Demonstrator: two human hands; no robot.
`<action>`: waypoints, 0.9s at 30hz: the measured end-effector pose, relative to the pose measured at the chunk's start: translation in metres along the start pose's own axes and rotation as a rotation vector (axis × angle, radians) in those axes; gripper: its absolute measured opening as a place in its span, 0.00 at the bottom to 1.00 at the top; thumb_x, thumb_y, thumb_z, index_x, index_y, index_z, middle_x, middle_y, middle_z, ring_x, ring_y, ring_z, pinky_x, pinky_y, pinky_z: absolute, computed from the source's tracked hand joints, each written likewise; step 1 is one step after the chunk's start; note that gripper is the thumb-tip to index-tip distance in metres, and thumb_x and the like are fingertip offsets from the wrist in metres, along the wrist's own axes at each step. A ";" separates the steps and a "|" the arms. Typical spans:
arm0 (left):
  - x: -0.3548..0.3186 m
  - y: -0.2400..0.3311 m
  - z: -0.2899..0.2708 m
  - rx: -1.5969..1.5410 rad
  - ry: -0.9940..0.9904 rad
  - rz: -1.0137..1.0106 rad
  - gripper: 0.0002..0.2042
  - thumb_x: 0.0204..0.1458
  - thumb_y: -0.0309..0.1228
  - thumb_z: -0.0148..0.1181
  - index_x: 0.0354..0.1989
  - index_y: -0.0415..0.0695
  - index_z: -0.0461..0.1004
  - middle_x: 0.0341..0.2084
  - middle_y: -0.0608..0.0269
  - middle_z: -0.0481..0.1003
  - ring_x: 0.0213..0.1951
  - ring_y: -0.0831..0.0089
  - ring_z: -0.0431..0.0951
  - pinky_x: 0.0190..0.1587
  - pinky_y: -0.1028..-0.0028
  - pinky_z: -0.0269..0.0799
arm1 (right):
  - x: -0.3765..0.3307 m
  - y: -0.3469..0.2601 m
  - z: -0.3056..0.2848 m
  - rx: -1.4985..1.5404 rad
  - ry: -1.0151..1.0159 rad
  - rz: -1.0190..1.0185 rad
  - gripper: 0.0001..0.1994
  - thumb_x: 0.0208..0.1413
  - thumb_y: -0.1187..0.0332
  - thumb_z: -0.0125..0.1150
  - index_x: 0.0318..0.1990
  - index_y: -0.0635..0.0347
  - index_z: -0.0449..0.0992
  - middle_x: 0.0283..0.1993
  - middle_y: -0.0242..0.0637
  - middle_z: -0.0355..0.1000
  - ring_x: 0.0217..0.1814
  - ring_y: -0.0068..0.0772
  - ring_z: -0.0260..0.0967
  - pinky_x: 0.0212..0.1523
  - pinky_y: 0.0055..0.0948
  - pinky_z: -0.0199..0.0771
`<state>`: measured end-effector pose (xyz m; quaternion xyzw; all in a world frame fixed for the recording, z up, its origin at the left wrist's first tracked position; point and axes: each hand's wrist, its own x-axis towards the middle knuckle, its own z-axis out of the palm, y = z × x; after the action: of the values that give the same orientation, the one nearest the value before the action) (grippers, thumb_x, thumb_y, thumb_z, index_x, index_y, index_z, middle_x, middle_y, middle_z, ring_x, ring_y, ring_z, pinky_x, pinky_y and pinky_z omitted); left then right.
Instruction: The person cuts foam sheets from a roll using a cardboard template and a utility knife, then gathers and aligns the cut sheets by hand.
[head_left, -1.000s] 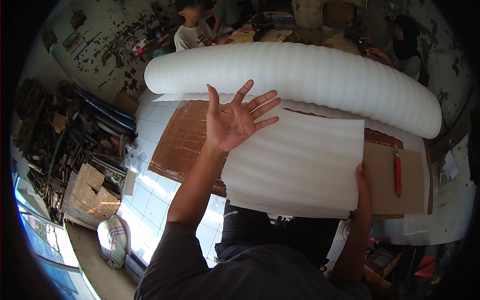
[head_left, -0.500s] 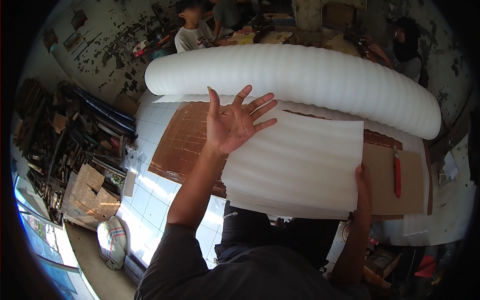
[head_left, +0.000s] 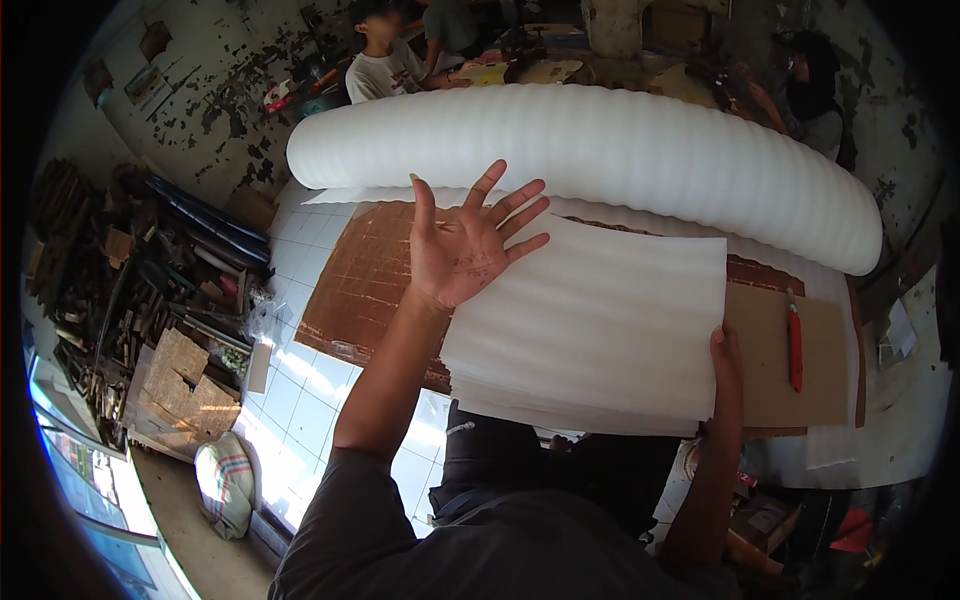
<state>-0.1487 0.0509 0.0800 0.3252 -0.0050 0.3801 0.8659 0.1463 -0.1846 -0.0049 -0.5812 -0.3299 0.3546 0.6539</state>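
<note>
My left hand (head_left: pixel 462 252) is raised palm up, its fingers spread and nothing in it; handwritten marks show on the palm. It hovers by the left edge of a stack of white foam sheets (head_left: pixel 590 320). My right hand (head_left: pixel 727 370) grips the right edge of that stack, thumb along the side, the other fingers mostly hidden. Right of it, a red utility knife (head_left: pixel 795 350) lies on a tan cardboard sheet (head_left: pixel 828 335). Beyond the stack, a long thick roll of white foam (head_left: pixel 580 135) stretches across the table.
A worn brown board (head_left: pixel 350 265) lies under the stack. Scrap wood (head_left: pixel 95 270), a broken cardboard box (head_left: pixel 185 385) and a white sack (head_left: pixel 223 485) stand at left. One person (head_left: pixel 382 70) is behind the roll, another person (head_left: pixel 815 95) at the far right.
The whole view has shifted very slightly. My left hand remains raised with fingers spread, a touch higher; my right hand still holds the stack's edge.
</note>
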 end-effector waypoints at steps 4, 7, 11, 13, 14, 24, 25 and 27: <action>0.000 0.000 0.000 0.064 -0.043 -0.006 0.56 0.54 0.82 0.36 0.83 0.55 0.40 0.79 0.36 0.40 0.80 0.43 0.40 0.77 0.38 0.41 | -0.002 -0.003 0.001 -0.027 0.013 0.009 0.35 0.69 0.43 0.55 0.70 0.64 0.64 0.67 0.45 0.67 0.70 0.39 0.63 0.71 0.39 0.60; 0.001 0.000 -0.002 0.066 -0.061 -0.007 0.55 0.54 0.82 0.36 0.83 0.57 0.38 0.80 0.37 0.39 0.80 0.43 0.39 0.77 0.38 0.40 | -0.003 -0.004 0.002 -0.014 0.006 0.012 0.35 0.69 0.43 0.55 0.70 0.64 0.65 0.67 0.45 0.66 0.70 0.39 0.63 0.71 0.39 0.59; 0.000 0.000 -0.003 0.067 -0.068 -0.006 0.55 0.54 0.82 0.36 0.83 0.58 0.39 0.80 0.37 0.39 0.80 0.43 0.38 0.77 0.38 0.39 | -0.002 -0.004 0.001 -0.015 0.007 0.015 0.35 0.69 0.43 0.55 0.70 0.64 0.64 0.68 0.45 0.66 0.70 0.39 0.62 0.71 0.39 0.59; -0.001 -0.001 -0.003 0.072 -0.064 -0.009 0.55 0.54 0.82 0.35 0.83 0.58 0.39 0.80 0.36 0.39 0.80 0.43 0.38 0.77 0.38 0.39 | -0.002 -0.004 0.001 -0.012 0.005 0.016 0.35 0.69 0.43 0.55 0.70 0.64 0.64 0.68 0.46 0.66 0.70 0.39 0.62 0.71 0.39 0.59; -0.001 -0.001 -0.004 0.076 -0.063 -0.011 0.55 0.54 0.82 0.35 0.83 0.58 0.39 0.80 0.36 0.39 0.80 0.43 0.38 0.77 0.38 0.39 | -0.002 -0.004 0.001 -0.019 0.007 0.024 0.35 0.69 0.43 0.55 0.71 0.64 0.64 0.68 0.46 0.66 0.71 0.39 0.62 0.71 0.39 0.59; -0.001 -0.001 -0.006 0.075 -0.057 -0.012 0.54 0.54 0.82 0.32 0.83 0.59 0.38 0.80 0.36 0.38 0.80 0.43 0.37 0.77 0.38 0.39 | -0.001 -0.002 0.000 -0.015 0.005 0.014 0.35 0.70 0.44 0.55 0.70 0.65 0.64 0.66 0.45 0.67 0.70 0.39 0.62 0.71 0.39 0.59; -0.001 -0.002 -0.006 0.077 -0.056 -0.014 0.54 0.54 0.82 0.32 0.83 0.59 0.38 0.80 0.36 0.38 0.80 0.43 0.37 0.77 0.38 0.39 | -0.002 -0.003 0.000 -0.014 0.006 0.015 0.35 0.70 0.44 0.55 0.70 0.65 0.64 0.66 0.45 0.67 0.70 0.39 0.62 0.71 0.39 0.59; -0.001 -0.002 -0.006 0.080 -0.055 -0.016 0.54 0.54 0.82 0.32 0.83 0.59 0.38 0.80 0.36 0.38 0.80 0.43 0.38 0.77 0.38 0.39 | -0.003 -0.006 0.003 -0.021 0.009 0.024 0.35 0.70 0.43 0.55 0.70 0.65 0.64 0.66 0.45 0.67 0.70 0.39 0.62 0.71 0.39 0.59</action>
<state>-0.1501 0.0525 0.0738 0.3699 -0.0109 0.3638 0.8548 0.1431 -0.1859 0.0017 -0.5937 -0.3237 0.3565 0.6447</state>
